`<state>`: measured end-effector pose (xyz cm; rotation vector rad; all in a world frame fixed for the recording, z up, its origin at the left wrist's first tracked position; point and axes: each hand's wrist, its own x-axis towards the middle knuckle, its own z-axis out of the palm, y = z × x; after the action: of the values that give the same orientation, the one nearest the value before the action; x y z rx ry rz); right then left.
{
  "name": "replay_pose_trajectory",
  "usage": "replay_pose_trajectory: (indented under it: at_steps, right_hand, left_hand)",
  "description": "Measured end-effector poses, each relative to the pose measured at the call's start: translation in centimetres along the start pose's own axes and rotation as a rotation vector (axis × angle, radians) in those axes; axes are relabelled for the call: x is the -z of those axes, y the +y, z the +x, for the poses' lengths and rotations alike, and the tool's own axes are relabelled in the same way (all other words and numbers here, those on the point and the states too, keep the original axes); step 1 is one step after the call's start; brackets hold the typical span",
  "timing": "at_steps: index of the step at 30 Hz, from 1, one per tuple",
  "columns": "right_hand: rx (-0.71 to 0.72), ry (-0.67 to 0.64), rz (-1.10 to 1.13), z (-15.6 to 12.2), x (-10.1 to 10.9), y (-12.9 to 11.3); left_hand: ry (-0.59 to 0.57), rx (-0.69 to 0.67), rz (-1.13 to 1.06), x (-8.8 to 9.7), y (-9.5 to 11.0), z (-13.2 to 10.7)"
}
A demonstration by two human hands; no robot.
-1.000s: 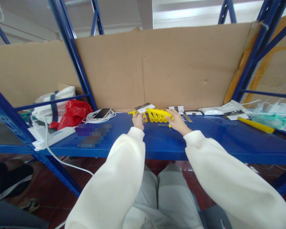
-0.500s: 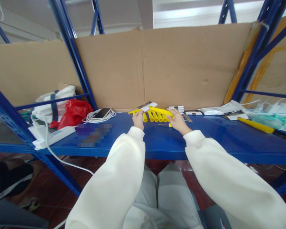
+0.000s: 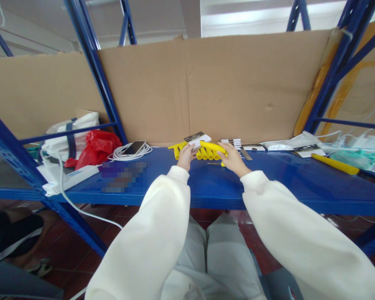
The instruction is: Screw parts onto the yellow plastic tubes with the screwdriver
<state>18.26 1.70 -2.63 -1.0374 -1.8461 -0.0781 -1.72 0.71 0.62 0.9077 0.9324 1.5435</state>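
Note:
My left hand (image 3: pixel 185 157) is closed on a black-and-white card (image 3: pixel 197 138), holding it tilted above the blue shelf. A yellow tube (image 3: pixel 212 146) is gripped in my right hand (image 3: pixel 234 158), with its free end close to the card; whether the two touch, I cannot tell. Beneath both hands lie several yellow tubes (image 3: pixel 208 155) in a row, partly hidden by my left hand. Just under my right hand is a thin tool with a yellow end (image 3: pixel 223 164). Behind that hand are a stack of white-edged cards (image 3: pixel 231 142) and a small flat grey piece (image 3: pixel 246 154).
On the blue shelf (image 3: pixel 175 189), a phone (image 3: pixel 134 147) rests on a coiled white cable (image 3: pixel 117 156) at left, near a red bag (image 3: pixel 101 146) and a power strip (image 3: pixel 76 177). Another yellow tube (image 3: pixel 336 163) lies at right. Cardboard (image 3: pixel 237 87) stands behind.
My left hand has shifted slightly right with the card, which now shows more of its face and sits further right. My right hand and its tube stay almost still.

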Motion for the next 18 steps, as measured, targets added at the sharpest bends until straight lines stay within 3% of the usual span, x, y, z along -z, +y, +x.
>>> replay_pose_trajectory:
  at_steps: [7,11,14,18]
  right_hand:
    - [0.013,-0.044,0.076,-0.1,-0.6,-0.3]
    - [-0.067,-0.084,0.236,-0.4,-0.6,-1.2]
    - [-0.215,-0.137,0.438,-0.4,-0.4,-1.7]
    - [-0.413,-0.112,0.585,-0.1,-0.2,-1.7]
  left_hand:
    - [-0.197,0.071,0.017,-0.3,-0.1,-0.8]
    - [-0.128,0.059,0.012,-0.3,0.0,-0.7]
    - [-0.072,0.054,-0.003,-0.2,0.0,-0.5]
    - [-0.078,0.066,0.007,-0.2,0.1,-0.6]
